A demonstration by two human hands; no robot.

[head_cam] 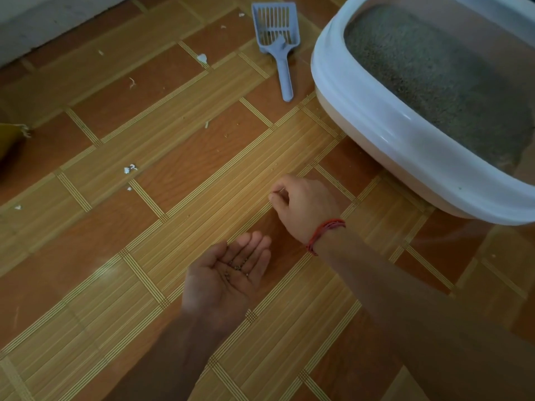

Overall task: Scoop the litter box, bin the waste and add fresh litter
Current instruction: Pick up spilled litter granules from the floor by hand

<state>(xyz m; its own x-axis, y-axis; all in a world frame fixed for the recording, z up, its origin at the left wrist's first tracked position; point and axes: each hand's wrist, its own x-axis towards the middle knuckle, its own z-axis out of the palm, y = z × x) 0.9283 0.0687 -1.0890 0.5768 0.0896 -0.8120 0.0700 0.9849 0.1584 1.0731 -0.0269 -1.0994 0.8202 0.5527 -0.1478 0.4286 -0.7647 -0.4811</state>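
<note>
Stray-litter pickup: clean-up around the box looks like the step in hand.

The left hand [228, 273] lies open, palm up, cradling small dark litter grains [238, 266]. Just ahead, the right hand [304, 206] pinches at the brown wood-pattern tiled floor [173, 169], any catch too small to tell. The white-rimmed oval plastic litter box [376, 123] sits beyond it, rightward, and the pale blue slotted plastic scoop [278, 33] well ahead. Next, likely, pinch to palm.

Floor [173, 157]: wood-look tiles, reddish-brown panels between paler ribbed strips, running diagonally across the view.
Wall [43, 18]: pale grey, in the top left corner, meeting the floor along a dark edge.
Scraps [130, 168]: small white bits scattered over the floor's left half.
Left edge: part of a yellowish-brown thing [10, 137], frayed; unidentifiable.
Light: soft and dim, with a faint sheen on the floor at lower left.
</note>
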